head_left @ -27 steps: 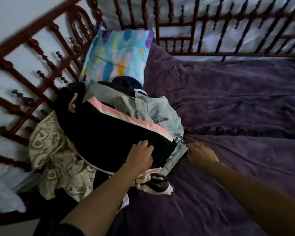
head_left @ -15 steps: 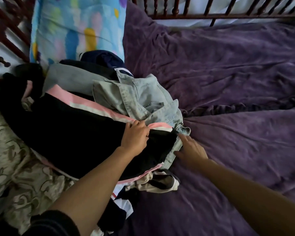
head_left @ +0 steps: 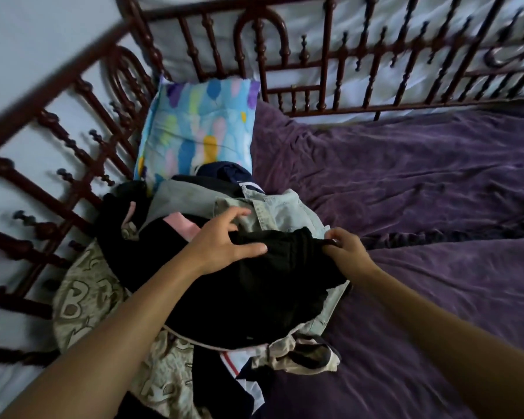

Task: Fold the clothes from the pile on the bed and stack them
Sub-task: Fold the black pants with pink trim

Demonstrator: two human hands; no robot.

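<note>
- Clothes pile (head_left: 170,367) sits on the purple bed cover (head_left: 436,192) by the rail (head_left: 73,189), black garment (head_left: 254,291) on top.
- Right hand (head_left: 347,252) pinches its edge; left hand (head_left: 224,241), fingers spread, seemingly only presses.
- Limp dark fabric clings: lifting may drag the stiffer pale denim (head_left: 285,207) along, toppling the slumped heap.
- One-sided pull would bunch the soft cloth instead of opening it flat.
</note>
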